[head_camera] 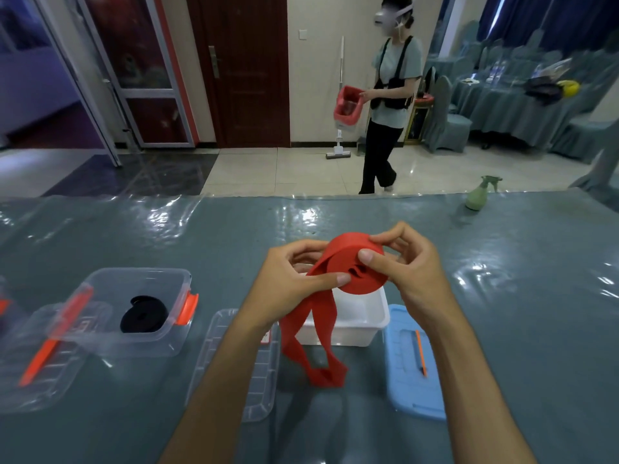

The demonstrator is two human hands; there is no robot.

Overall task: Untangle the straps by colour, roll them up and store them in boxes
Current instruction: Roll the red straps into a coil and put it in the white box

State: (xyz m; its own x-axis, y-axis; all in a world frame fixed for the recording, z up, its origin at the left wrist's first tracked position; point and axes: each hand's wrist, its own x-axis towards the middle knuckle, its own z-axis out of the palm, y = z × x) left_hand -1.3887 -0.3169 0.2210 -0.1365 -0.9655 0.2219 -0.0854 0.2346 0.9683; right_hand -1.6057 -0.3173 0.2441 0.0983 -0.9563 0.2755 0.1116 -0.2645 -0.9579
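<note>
while over the white box (348,316) | left hand (294,279) pinches red strap (355,272) roll | right hand (412,266) grips it

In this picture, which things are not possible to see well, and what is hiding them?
- Head view: the left hand, right hand and red strap cover much of the white box; its contents cannot be told.
- Head view: the picture's left edge cuts off an orange-clipped item.
- Head view: the items on the far table are too small and blurred to name.
</note>
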